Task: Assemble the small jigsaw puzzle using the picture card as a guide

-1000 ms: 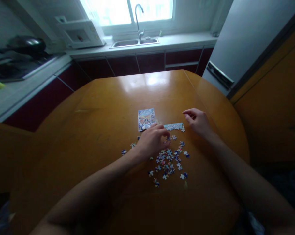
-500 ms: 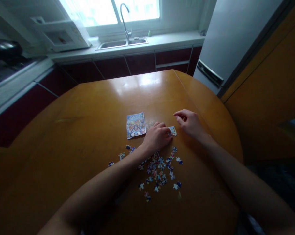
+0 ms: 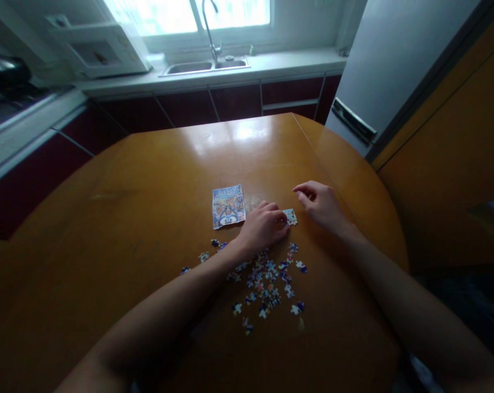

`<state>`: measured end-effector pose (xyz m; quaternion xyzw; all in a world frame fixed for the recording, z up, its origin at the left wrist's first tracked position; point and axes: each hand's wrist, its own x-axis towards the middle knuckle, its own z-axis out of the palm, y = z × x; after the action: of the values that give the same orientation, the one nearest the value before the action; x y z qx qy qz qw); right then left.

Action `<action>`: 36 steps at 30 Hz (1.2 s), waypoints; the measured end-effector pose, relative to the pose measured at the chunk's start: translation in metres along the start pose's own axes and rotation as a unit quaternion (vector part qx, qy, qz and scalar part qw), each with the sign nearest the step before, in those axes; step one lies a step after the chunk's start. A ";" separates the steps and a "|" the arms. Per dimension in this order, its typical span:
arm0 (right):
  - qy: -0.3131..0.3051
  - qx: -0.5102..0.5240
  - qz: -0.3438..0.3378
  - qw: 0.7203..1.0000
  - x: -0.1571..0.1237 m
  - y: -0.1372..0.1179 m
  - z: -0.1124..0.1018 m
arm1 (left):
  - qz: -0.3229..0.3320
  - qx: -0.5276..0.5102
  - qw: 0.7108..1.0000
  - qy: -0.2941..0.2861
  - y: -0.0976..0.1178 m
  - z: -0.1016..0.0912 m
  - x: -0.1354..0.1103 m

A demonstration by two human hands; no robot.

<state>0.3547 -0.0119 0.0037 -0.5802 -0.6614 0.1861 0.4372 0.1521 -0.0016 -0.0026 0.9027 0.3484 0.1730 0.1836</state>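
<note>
My left hand (image 3: 263,225) lies low over the table, its fingers curled and its thumb and index at the left edge of a small joined puzzle section (image 3: 291,216). Part of that section is hidden under the fingers. Just to the right, my right hand (image 3: 321,203) hovers with loosely bent fingers, thumb and index tips slightly apart, and nothing visible between them. Loose jigsaw pieces (image 3: 267,278) are scattered beneath and in front of my left forearm, some overlapping. A picture sheet (image 3: 229,206) with a blue cartoon design lies left of my left hand.
The wooden table (image 3: 156,174) has rounded ends. Beyond it runs a counter with a sink (image 3: 189,67), a tap (image 3: 210,33) and a white microwave-like box (image 3: 103,52). A tall fridge (image 3: 398,65) stands at the right, and a dark pan (image 3: 5,71) sits far left.
The camera view has shifted slightly. Both hands stay nearly where they were, and slightly more of the joined puzzle section shows beside my left fingers.
</note>
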 end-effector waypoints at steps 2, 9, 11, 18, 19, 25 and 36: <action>0.001 -0.001 -0.002 1.000 0.000 0.000 0.000 | -0.004 -0.019 1.000 -0.003 -0.002 -0.007 0.003; 0.006 0.002 0.001 1.000 0.001 0.001 -0.003 | -0.015 -0.043 0.997 -0.069 -0.005 -0.049 -0.002; 0.005 0.005 0.004 1.000 0.001 0.002 -0.003 | -0.008 -0.026 0.992 -0.125 -0.002 -0.057 -0.008; -0.005 0.011 0.005 1.000 0.001 0.003 -0.002 | -0.021 0.069 0.977 -0.200 -0.010 -0.064 -0.015; -0.008 0.010 0.007 1.000 0.001 0.003 -0.002 | -0.019 0.070 0.976 -0.205 -0.012 -0.065 -0.014; -0.016 0.002 0.013 1.000 0.001 0.001 -0.003 | -0.027 0.049 0.970 -0.237 -0.020 -0.080 -0.012; -0.042 0.004 0.020 0.999 -0.002 0.005 -0.001 | -0.104 0.070 0.975 -0.181 -0.067 -0.148 -0.015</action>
<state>0.3581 -0.0128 -0.0006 -0.5833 -0.6668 0.2216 0.4074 0.0386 0.0656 0.0939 0.8888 0.4122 -0.0384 0.1966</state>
